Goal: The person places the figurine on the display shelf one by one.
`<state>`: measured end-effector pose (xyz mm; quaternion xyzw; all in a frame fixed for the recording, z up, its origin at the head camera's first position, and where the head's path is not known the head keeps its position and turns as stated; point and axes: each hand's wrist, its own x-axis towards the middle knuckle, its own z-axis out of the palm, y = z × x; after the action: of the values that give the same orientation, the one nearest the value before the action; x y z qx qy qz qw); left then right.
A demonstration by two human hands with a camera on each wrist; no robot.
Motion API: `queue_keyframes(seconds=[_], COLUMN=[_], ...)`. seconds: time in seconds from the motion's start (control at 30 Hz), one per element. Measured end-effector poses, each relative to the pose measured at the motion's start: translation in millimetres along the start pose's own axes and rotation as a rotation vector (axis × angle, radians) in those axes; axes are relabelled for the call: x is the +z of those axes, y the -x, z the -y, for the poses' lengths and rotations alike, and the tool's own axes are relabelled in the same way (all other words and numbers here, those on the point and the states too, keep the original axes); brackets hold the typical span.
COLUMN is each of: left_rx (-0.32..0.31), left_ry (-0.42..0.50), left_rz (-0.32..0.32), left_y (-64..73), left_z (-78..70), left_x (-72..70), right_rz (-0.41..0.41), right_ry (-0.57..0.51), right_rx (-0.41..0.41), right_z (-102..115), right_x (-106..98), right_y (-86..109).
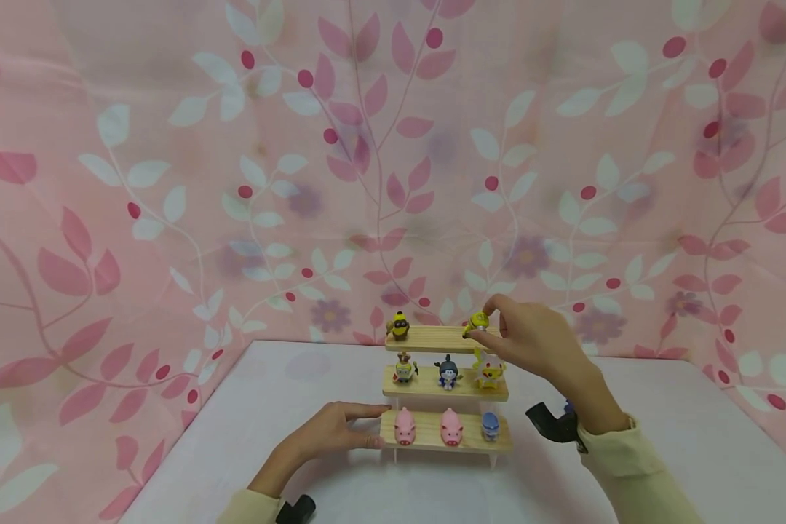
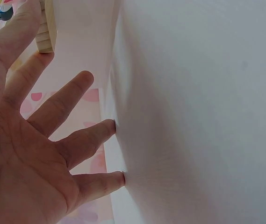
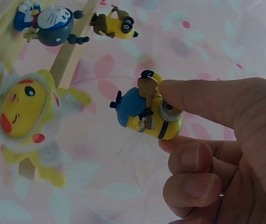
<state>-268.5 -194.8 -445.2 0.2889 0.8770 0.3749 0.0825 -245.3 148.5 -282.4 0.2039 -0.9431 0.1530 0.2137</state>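
Note:
My right hand (image 1: 537, 338) pinches a yellow one-eyed minion figurine (image 3: 130, 112) between thumb and forefinger, at the right end of the stand's top shelf. The figurine wears blue and carries a small brown guitar; it lies sideways in the right wrist view. A three-tier wooden display stand (image 1: 429, 337) has its bottom shelf's left end held between the thumb and forefinger of my left hand (image 1: 330, 429). That hand's other fingers (image 2: 60, 105) are spread, two with tips touching the white tabletop. Another minion figurine (image 1: 400, 327) stands at the top shelf's left end.
On the middle shelf are a crowned figurine (image 1: 403, 369), a dark-haired figurine (image 1: 447, 373) and a yellow-and-white Pikachu figurine (image 3: 27, 112). Below stand two pink pigs (image 1: 405, 427) and a blue figurine (image 1: 490, 426). A pink leaf-print cloth (image 1: 367, 182) hangs behind the white table (image 1: 288, 378).

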Motion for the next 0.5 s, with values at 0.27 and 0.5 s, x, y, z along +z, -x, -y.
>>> queue_keyframes(seconds=[0.27, 0.5], left_rx=[-0.015, -0.032], left_ry=[0.012, 0.029], left_rz=[-0.001, 0.0], left_y=[0.0, -0.6], left_z=[0.9, 1.2], left_x=[-0.5, -0.3], right_rz=[0.061, 0.135], right_ry=[-0.015, -0.016], right_rx=[0.004, 0.008], right_z=[2.1, 5.9], right_x=[12.8, 21.9], right_y=[-18.2, -32.2])
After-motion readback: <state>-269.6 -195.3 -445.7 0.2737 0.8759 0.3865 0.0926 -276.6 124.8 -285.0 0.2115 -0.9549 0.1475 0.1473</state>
